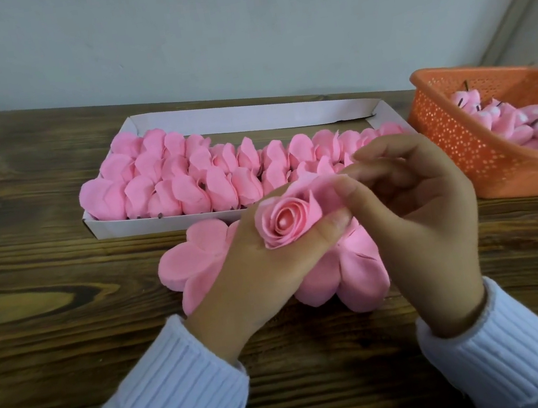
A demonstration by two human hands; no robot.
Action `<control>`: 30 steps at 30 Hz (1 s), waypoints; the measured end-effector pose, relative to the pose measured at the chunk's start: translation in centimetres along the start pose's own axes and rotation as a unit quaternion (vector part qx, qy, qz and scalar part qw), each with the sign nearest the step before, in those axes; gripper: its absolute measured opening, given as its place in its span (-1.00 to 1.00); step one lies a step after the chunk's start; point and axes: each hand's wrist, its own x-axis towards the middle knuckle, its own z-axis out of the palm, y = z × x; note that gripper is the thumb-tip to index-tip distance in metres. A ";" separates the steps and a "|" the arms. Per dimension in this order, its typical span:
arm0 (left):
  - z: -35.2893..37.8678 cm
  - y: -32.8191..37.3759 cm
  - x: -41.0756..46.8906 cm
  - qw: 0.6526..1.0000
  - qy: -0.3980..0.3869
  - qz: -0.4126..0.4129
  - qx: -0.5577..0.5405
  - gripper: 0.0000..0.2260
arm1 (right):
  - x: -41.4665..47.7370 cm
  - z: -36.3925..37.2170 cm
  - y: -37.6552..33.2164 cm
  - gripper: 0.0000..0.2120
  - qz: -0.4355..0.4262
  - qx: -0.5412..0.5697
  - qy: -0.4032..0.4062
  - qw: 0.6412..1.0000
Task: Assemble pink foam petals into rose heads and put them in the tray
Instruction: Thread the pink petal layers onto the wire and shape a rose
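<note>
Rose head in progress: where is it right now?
Head view, centre: the rose head is held in the left hand, the right hand pinching its outer petal, above the flat petals just before the white tray.

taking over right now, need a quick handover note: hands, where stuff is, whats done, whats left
Left hand grips the half-built rose head; right hand pinches its outer petal.
Flat petal pieces lie on the table under both hands. The orange basket, at right, holds pink-and-white pieces.
Done: the white tray holds rows of finished rose heads.
Left: finish wrapping this rose and place it in the tray.
</note>
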 end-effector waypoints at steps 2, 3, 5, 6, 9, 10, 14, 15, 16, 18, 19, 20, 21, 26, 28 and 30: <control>0.0 0.1 0.1 1.000 -0.013 0.004 0.007 -0.94 | -0.1 0.1 -0.1 -0.80 -0.015 0.036 -0.016 0.999; 0.0 0.2 0.1 1.000 -0.015 0.005 0.010 -0.93 | -0.1 0.1 -0.1 -0.84 -0.023 0.049 -0.020 0.998; -0.2 0.2 0.0 1.000 -0.006 0.002 0.008 -0.92 | -0.2 0.0 0.0 -0.93 -0.027 0.059 -0.017 0.998; -0.3 0.1 -0.1 1.000 -0.002 -0.001 0.003 -0.95 | -0.1 0.0 0.2 -0.94 -0.013 0.054 -0.013 0.998; -0.4 0.1 -0.2 1.000 0.003 0.009 -0.025 -0.95 | 0.1 0.1 0.6 -0.84 0.118 0.053 -0.011 0.991; -0.4 0.2 -0.2 0.999 0.001 0.016 -0.044 -0.93 | 0.2 0.1 0.7 -0.81 0.176 0.059 -0.031 0.982; -0.1 0.3 -0.2 0.997 0.016 0.048 -0.061 -0.81 | -0.2 0.7 1.1 -0.83 0.344 0.147 -0.153 0.915; -0.1 0.3 -0.2 0.998 0.023 0.041 -0.052 -0.83 | -0.3 0.8 1.0 -0.86 0.362 0.172 -0.175 0.899; -0.1 0.2 -0.3 0.998 0.026 0.028 -0.051 -0.86 | -0.4 0.9 1.0 -0.88 0.375 0.195 -0.192 0.886; 0.0 0.2 -0.4 0.998 0.029 0.002 -0.062 -0.87 | -0.4 1.1 0.9 -0.86 0.396 0.242 -0.208 0.861; 0.0 0.1 -0.4 0.997 0.030 -0.006 -0.064 -0.86 | -0.4 1.1 0.9 -0.84 0.405 0.262 -0.207 0.851; 0.0 0.1 -0.4 0.998 0.029 -0.009 -0.062 -0.85 | -0.4 1.2 1.0 -0.83 0.412 0.276 -0.203 0.844; 0.0 0.0 -0.3 0.998 0.027 -0.007 -0.057 -0.85 | -0.3 1.2 1.0 -0.83 0.417 0.284 -0.199 0.840; -0.1 -0.1 -0.2 0.999 0.034 0.018 -0.027 -0.88 | -0.4 1.4 1.3 -0.87 0.422 0.310 -0.188 0.831; 0.0 -0.1 -0.2 0.998 0.050 0.022 -0.024 -0.86 | -0.4 1.4 1.3 -0.80 0.421 0.324 -0.183 0.827; 0.0 0.0 -0.3 0.997 0.063 0.033 -0.033 -0.84 | -0.4 1.4 1.5 -0.85 0.408 0.327 -0.190 0.831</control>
